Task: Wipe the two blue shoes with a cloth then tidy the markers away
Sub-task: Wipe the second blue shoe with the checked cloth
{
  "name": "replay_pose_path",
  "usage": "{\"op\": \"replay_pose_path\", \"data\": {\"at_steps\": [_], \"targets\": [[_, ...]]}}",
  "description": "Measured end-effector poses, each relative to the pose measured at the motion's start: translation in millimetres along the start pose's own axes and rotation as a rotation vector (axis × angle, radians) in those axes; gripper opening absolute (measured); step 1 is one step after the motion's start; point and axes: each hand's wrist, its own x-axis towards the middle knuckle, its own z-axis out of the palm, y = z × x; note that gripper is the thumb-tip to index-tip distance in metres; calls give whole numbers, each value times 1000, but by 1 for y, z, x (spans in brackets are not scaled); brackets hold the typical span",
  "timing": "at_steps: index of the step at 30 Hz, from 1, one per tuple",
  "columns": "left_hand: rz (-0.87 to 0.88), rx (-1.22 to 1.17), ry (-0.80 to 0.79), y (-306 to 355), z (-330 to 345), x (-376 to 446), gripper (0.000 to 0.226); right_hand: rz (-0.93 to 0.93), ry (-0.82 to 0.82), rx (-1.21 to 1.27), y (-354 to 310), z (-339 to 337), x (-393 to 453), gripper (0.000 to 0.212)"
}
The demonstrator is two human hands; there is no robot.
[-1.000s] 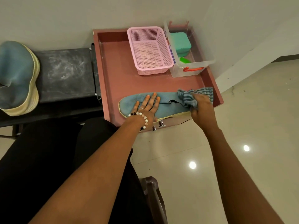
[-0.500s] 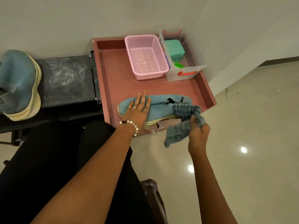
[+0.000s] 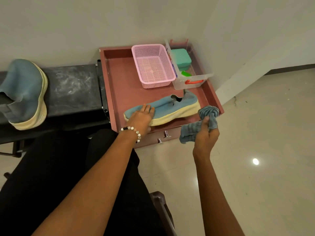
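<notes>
At the reddish tray's (image 3: 119, 82) front edge, my left hand (image 3: 142, 116), fingers flat together, steadies the light-blue knit shoe (image 3: 163, 108) while my right hand (image 3: 207, 133) pinches the blue-grey cloth (image 3: 199, 126); second darker-blue shoe (image 3: 23, 92) and markers remain.

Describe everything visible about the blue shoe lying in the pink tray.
The light blue knit slip-on shoe with a thick cream sole lies tipped on its side in the pink wooden tray, toe toward the black bench, heel toward the clear plastic box. Its collar gapes open, dark inside. The left hand presses flat on its toe. The right hand holds the grey-blue striped cloth just off its heel.
</notes>
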Motion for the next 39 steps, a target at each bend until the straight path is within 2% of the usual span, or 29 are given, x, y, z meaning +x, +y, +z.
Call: {"op": "replay_pose_path", "data": {"at_steps": [2, 4, 7, 11, 13, 16, 18, 22, 24, 27, 29, 32, 36, 39], "targets": [[-50, -141, 57, -6, -9, -7, 78, -117, -100, -86, -6, 11, -5, 14], [-123, -189, 94, -8, -13, -14, 77, -252, -243, -230, -6, 25, -6, 26], [-143, -197, 102, -7, -11, -18, 79, -464, -523, -522, 2, 56, -18, 41], [-192, -158, 88, -9, -5, -17, 75, -674, -735, -724, 11, 79, -52, 63], [-210, -121, 65, -10, -6, -18, 69, -779, -844, -768, 14, 72, -51, 63], [-170, -85, 38, -5, -7, -20, 77, -936, -990, -852, 14, 51, -20, 56], [-148, -57, 24, -3, -7, -21, 83, -959, -965, -935, 17, 38, 12, 57], [-136, -45, 27, -3, -7, -21, 86, -745, -853, -976, 13, 31, 53, 63], [-140, -46, 40, -2, -8, -19, 86, -693, -737, -964, 15, 45, 43, 68], [-139, -25, 16, 0, -8, -19, 87, -510, -516, -849, 15, 69, -3, 70], [-147, -28, 12, 0, -9, -18, 83, -548, -567, -703, 18, 77, -34, 70], [-166, -64, 16, -5, -10, -13, 73, -700, -777, -593, 20, 73, -51, 66], [-142, 8, 48, -4, -10, -15, 79, -844, -1028, -680, 11, 57, -17, 73], [-143, -21, 93, -3, -12, -20, 88, -864, -1042, -853, 8, 48, 32, 73]]}}
